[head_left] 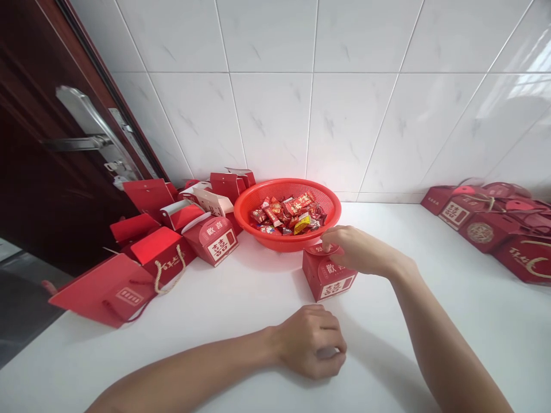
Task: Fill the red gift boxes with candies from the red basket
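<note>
While the right hand [359, 252] touched a small red carton [329, 278], the left hand [312, 344] lay curled nearby

Where the right fingers bent over the carton's rounded top, I could not tell whether they pinched or only pressed. Square-sided, the carton stood upright on the smooth white table [249, 284], just to the near right of a round red plastic basket [282, 245] with finely perforated walls. Shiny red candies [279, 213] and one yellow wrapper [302, 223] were heaped inside. The left hand rested in a loose, narrow curl, near the carton but apart from it; I could not tell whether it held anything.

At left crowded stiff card boxes [161, 252], several with flaps raised, one with a twisted rope handle [178, 275], the nearest close to the table's left edge. More boxes with handles [484, 232] clustered at far right by the glossy tiled wall [279, 120]. A broad stretch of tabletop separated these from the right forearm [434, 321]; a narrower stretch ran between the left boxes and the carton. The basket's far rim came close to the wall, leaving little room behind.
</note>
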`<state>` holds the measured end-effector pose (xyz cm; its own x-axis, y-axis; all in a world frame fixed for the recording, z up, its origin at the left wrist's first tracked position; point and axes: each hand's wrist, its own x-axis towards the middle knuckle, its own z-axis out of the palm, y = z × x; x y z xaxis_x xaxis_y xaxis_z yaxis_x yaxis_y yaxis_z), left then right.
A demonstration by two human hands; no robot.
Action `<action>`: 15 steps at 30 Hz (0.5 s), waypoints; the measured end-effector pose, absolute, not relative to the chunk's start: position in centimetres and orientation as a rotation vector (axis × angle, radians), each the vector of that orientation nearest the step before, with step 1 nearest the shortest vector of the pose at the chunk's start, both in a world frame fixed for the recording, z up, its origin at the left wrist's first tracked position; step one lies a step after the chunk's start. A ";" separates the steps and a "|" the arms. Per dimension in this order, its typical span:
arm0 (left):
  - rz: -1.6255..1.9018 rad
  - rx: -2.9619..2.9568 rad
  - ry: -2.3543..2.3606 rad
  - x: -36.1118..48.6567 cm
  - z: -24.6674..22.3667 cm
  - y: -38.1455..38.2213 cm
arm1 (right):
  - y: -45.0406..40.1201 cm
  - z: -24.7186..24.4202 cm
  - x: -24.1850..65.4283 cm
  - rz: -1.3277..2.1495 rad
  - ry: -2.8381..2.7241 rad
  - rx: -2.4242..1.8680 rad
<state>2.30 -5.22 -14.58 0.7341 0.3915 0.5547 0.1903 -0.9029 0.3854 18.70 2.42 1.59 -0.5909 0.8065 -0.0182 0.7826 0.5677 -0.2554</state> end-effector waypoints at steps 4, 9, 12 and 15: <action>1.055 2.563 0.517 2.3 -14.0 -5.1 | 2.7 1.4 18.6 0.380 -2.720 -1.372; 1.216 2.375 0.717 2.3 -13.2 -4.9 | 2.2 1.9 18.5 0.413 -2.711 -1.406; 1.149 2.342 0.791 2.2 -13.3 -4.8 | 1.5 2.0 18.0 0.448 -2.710 -1.392; 1.092 2.338 0.797 2.2 -13.5 -4.7 | 0.8 1.8 17.0 0.413 -2.773 -1.372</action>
<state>2.21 -4.66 -13.50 0.5229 0.6591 0.5405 0.3138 -0.7384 0.5969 16.99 0.81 1.85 -0.6134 0.7836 -0.0986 0.7784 0.5786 -0.2435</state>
